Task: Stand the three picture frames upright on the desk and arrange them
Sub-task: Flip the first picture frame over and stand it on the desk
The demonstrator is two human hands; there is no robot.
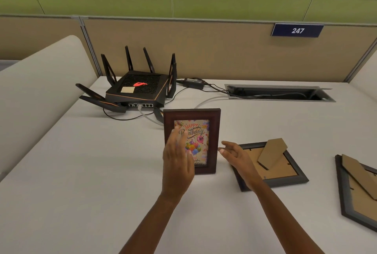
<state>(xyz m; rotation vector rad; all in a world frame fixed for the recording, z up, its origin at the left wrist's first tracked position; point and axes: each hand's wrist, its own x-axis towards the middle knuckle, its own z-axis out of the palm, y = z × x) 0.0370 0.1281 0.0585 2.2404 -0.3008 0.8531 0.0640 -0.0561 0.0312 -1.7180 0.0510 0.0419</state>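
A dark red-brown picture frame point(214, 123) with a "Happy Birthday" card stands upright in the middle of the white desk point(81, 172). My left hand point(176, 164) hovers open in front of its left half, fingers spread and blurred, holding nothing. My right hand point(236, 158) is open just to the right of the frame, fingertips close to its right edge. A second, dark grey frame point(285, 170) lies face down beside my right hand with its cardboard stand raised. A third dark frame point(357, 190) lies face down at the right edge, cut off by the image border.
A black router point(138, 88) with several antennas sits behind the upright frame at the back left, with cables point(206, 101) and a power brick point(193, 83) trailing to an open cable tray point(279, 92). A beige partition with a "247" sign point(297, 30) borders the desk's back.
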